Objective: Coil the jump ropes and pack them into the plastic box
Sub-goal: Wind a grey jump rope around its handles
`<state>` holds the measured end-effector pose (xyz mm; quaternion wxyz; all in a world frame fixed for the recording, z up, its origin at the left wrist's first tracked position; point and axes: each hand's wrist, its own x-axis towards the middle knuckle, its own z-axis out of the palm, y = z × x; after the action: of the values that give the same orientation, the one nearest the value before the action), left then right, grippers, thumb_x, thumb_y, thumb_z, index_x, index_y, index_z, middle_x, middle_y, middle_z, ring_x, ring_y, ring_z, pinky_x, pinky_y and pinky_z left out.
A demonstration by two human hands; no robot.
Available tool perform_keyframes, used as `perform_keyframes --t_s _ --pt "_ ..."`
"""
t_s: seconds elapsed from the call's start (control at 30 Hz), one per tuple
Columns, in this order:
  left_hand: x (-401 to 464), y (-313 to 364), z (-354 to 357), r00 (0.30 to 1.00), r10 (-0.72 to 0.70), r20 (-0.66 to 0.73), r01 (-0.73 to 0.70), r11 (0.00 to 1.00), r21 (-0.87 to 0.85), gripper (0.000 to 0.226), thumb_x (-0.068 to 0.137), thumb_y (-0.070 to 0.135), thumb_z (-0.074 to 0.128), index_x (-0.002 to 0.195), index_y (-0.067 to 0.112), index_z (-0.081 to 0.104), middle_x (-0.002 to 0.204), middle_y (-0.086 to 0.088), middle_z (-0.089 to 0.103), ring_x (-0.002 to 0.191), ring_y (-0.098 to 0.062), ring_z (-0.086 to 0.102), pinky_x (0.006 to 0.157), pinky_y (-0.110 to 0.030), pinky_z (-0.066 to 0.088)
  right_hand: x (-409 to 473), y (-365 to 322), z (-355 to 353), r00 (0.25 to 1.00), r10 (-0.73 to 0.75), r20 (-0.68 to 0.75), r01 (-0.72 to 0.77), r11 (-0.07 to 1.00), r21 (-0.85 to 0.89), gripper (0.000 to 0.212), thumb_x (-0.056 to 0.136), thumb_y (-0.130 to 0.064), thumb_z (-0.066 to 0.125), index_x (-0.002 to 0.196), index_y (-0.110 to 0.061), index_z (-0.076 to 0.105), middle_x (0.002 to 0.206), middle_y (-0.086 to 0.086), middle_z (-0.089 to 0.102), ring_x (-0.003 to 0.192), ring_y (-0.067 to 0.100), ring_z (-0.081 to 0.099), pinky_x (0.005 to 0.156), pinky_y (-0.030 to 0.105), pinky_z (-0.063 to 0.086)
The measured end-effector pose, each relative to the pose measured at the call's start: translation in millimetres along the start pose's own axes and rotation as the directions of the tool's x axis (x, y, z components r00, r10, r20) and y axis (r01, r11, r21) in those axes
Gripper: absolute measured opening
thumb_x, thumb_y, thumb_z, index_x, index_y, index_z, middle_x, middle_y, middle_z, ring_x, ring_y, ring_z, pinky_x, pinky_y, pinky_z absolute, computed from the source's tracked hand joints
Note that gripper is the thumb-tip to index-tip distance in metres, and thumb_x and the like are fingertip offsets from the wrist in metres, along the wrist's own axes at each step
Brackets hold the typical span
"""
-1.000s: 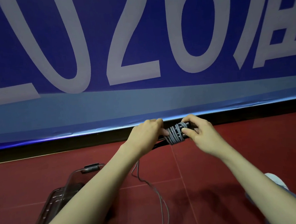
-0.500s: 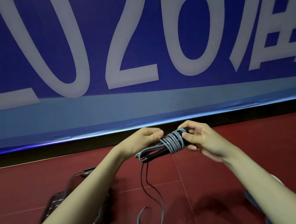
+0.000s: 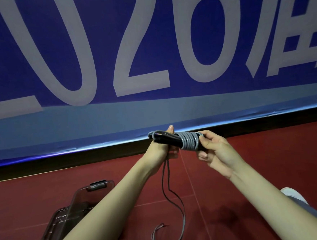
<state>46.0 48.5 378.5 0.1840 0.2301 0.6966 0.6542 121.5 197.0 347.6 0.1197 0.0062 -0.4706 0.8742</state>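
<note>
While both forearms reach out over the dark red floor (image 3: 268, 149), the hands meet at a grey jump rope with black handles (image 3: 190, 141), held up in the air between them; the left hand (image 3: 160, 147) is wrapped around the left end of the bundle, its thumb standing up behind the black handles and its fingers curled round them from below; the right hand (image 3: 215, 151) pinches the right end, its thumb and fingertips closed on the last grey turns of the cord; between the two hands the cord lies wound in tight, side-by-side loops around the handles, and at the far left end a small grey loop bends over the top of the handles just beside the left thumb; from under the left hand two loose strands of the same rope hang down, run between the forearms and end in a slack curl on the floor, below and nearer than the hands; below the left forearm, and partly hidden by it, sits a clear smoky plastic box with a hinged lid (image 3: 81, 204), the lid tilted up with a dark latch at its far edge; what is inside I cannot tell; beyond the hands a big blue banner with pale numerals (image 3: 148, 45) covers the wall; below the right forearm a bit of grey clothing and a white shoe (image 3: 292, 194) shows.
</note>
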Motion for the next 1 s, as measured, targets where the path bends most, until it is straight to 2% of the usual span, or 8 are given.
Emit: perform_keyframes --t_s 0.07,0.23,0.37,0.43,0.6,0.73,0.87,1.0 --pt "1.1 -3.6 3.1 1.000 -0.011 0.029 0.011 1.000 -0.007 0.033 0.104 0.026 0.033 0.074 0.019 0.042 0.055 0.003 0.038 0.045 -0.008 0.031 0.045 -0.020 0.028 1.7 -1.1 1.9 0.998 -0.015 -0.068 0.017 0.999 0.038 0.006 0.089 -0.002 0.049 0.094 -0.002 0.053 0.080 0.011 0.052 0.042 0.009 0.039 0.038 0.017 0.030" --pt "-8.3 -24.9 14.6 0.994 -0.092 0.058 0.087 0.993 0.085 0.025 0.105 0.030 0.033 0.086 0.016 0.039 0.059 0.004 0.039 0.045 -0.008 0.028 0.043 -0.019 0.022 6.8 -3.8 0.3 0.968 -0.034 -0.248 0.066 0.990 0.122 0.019 0.097 0.000 0.042 0.082 -0.007 0.050 0.071 0.005 0.048 0.040 0.009 0.039 0.037 0.017 0.028" --pt "-4.0 -38.6 20.0 0.977 0.138 -0.162 -0.067 0.922 0.381 0.032 0.102 0.027 0.041 0.073 0.018 0.049 0.063 0.006 0.049 0.055 -0.009 0.041 0.052 -0.024 0.033 9.3 3.5 -1.5 0.946 -0.042 -0.323 0.079 0.992 0.102 0.018 0.098 0.000 0.043 0.084 -0.006 0.054 0.073 0.006 0.046 0.042 0.009 0.041 0.037 0.018 0.031" --pt "-4.7 -36.9 22.7 0.968 0.195 -0.159 -0.106 0.888 0.447 0.033 0.102 0.026 0.042 0.071 0.019 0.053 0.064 0.007 0.050 0.057 -0.007 0.042 0.054 -0.022 0.034 9.2 2.8 -1.0 0.934 -0.067 -0.350 0.099 0.992 0.077 0.017 0.098 0.000 0.044 0.085 -0.006 0.054 0.074 0.007 0.047 0.044 0.010 0.042 0.039 0.018 0.031" --pt "-8.5 -33.4 24.7 0.987 0.137 -0.086 -0.076 0.863 0.499 0.031 0.103 0.024 0.039 0.084 0.014 0.061 0.062 0.004 0.050 0.054 -0.009 0.042 0.048 -0.015 0.034 10.1 1.9 -4.8 0.884 -0.140 -0.445 0.167 0.986 0.021 0.016 0.098 0.000 0.047 0.086 -0.006 0.055 0.079 0.005 0.048 0.051 0.014 0.042 0.041 0.019 0.033" --pt "-11.7 -36.1 28.3 0.986 0.167 -0.026 -0.105 0.729 0.677 0.030 0.103 0.027 0.038 0.093 0.013 0.063 0.064 0.004 0.049 0.059 -0.020 0.050 0.060 -0.029 0.034 8.7 2.0 -6.4 0.834 -0.238 -0.497 0.190 0.971 -0.145 0.019 0.098 0.000 0.047 0.085 -0.010 0.055 0.077 0.001 0.050 0.048 0.012 0.044 0.043 0.018 0.035" --pt "-13.3 -28.9 25.0 0.981 0.190 0.045 -0.153 0.605 0.781 0.027 0.101 0.032 0.042 0.088 0.012 0.055 0.075 -0.008 0.055 0.077 -0.038 0.058 0.061 -0.036 0.039 9.3 4.1 -9.0 0.810 -0.378 -0.448 0.228 0.907 -0.354 0.020 0.098 0.000 0.049 0.088 -0.016 0.055 0.076 0.001 0.056 0.039 0.004 0.048 0.041 0.015 0.035" --pt "-18.8 -15.9 18.7 0.953 0.284 0.105 -0.187 0.280 0.941 0.026 0.102 0.033 0.038 0.101 0.011 0.052 0.092 -0.013 0.060 0.085 -0.038 0.057 0.063 -0.036 0.037 12.6 8.2 -19.8 0.782 -0.489 -0.387 0.183 0.773 -0.607 0.014 0.095 -0.004 0.055 0.100 -0.017 0.055 0.095 0.009 0.059 0.040 0.003 0.051 0.047 0.020 0.041"
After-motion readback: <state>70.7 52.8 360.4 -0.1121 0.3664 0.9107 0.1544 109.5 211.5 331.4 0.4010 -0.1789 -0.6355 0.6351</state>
